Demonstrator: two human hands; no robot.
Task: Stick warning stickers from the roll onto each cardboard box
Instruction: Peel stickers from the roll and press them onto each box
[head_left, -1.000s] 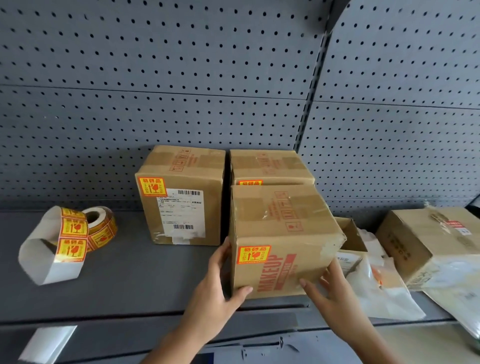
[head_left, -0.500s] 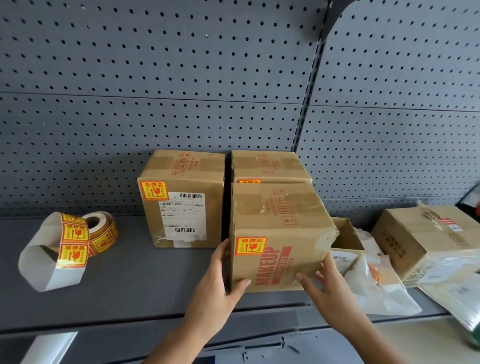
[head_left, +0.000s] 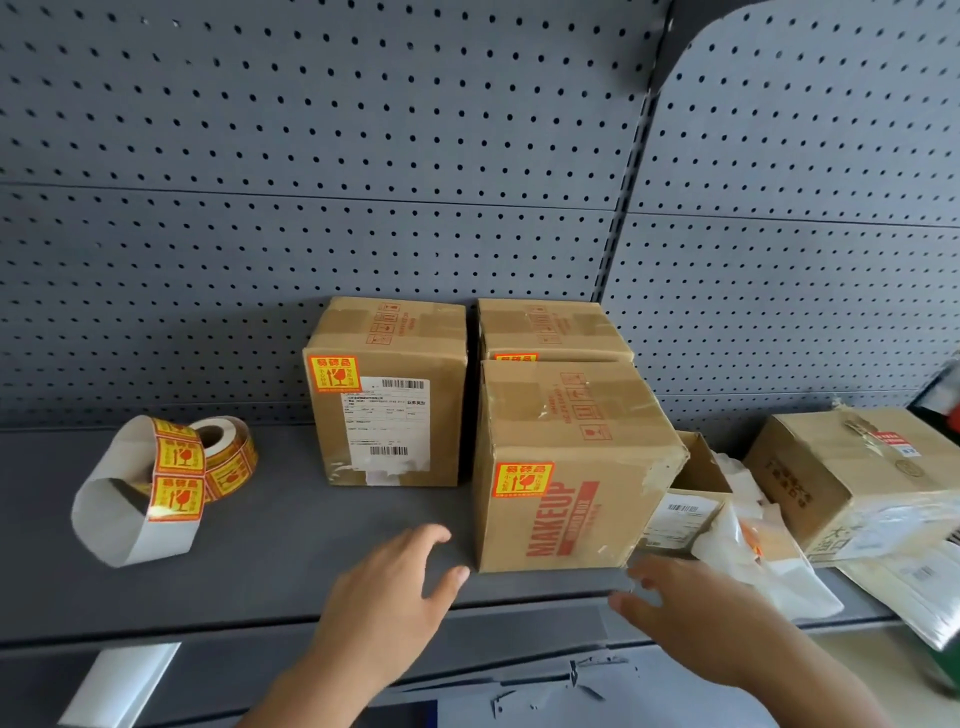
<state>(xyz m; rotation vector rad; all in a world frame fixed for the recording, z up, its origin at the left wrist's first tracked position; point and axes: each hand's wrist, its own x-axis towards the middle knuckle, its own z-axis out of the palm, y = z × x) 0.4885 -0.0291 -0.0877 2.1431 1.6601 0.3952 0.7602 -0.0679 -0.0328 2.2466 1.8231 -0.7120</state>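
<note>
A cardboard box printed MAKEUP (head_left: 566, 467) stands on the grey shelf (head_left: 291, 545) with a yellow-red warning sticker (head_left: 522, 479) on its front. Behind it another box (head_left: 550, 327) shows the top of a sticker. To the left a third box (head_left: 395, 395) carries a sticker (head_left: 334, 373) and a white shipping label. The sticker roll (head_left: 221, 454) lies at the left with a loose strip of backing paper. My left hand (head_left: 389, 592) hovers just left of the MAKEUP box, fingers spread, holding nothing. My right hand (head_left: 691, 608) is below the box's right corner, fingers relaxed and empty.
At the right lie a larger cardboard box (head_left: 852, 478) with no yellow sticker showing, a small open carton (head_left: 691, 493) and crumpled clear plastic bags (head_left: 769, 561). A grey pegboard wall (head_left: 363, 182) backs the shelf. A white paper strip (head_left: 119, 680) hangs below the shelf edge at the left.
Both hands have let go of the MAKEUP box and drawn back toward me. The box now stands alone on the shelf, close in front of the rear box.
</note>
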